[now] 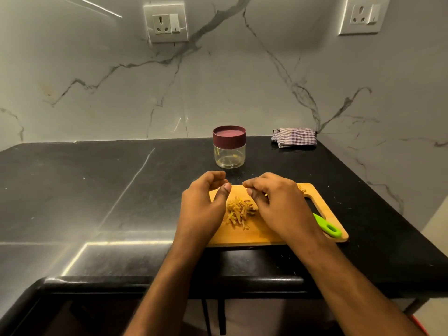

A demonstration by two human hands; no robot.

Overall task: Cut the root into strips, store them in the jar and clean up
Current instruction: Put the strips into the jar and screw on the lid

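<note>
A small heap of yellow root strips (238, 212) lies on the wooden cutting board (266, 235). My left hand (204, 204) and my right hand (278, 202) are cupped on either side of the heap, fingers loosely curled, holding nothing that I can see. A knife with a green handle (327, 226) lies on the board's right part, its blade hidden under my right hand. Behind the board stands a clear jar (229, 154) with a maroon lid (229, 134) on it.
A folded checked cloth (294, 137) lies at the back right corner of the black counter (97, 190). The counter's front edge runs below the board. Marble wall with two sockets behind.
</note>
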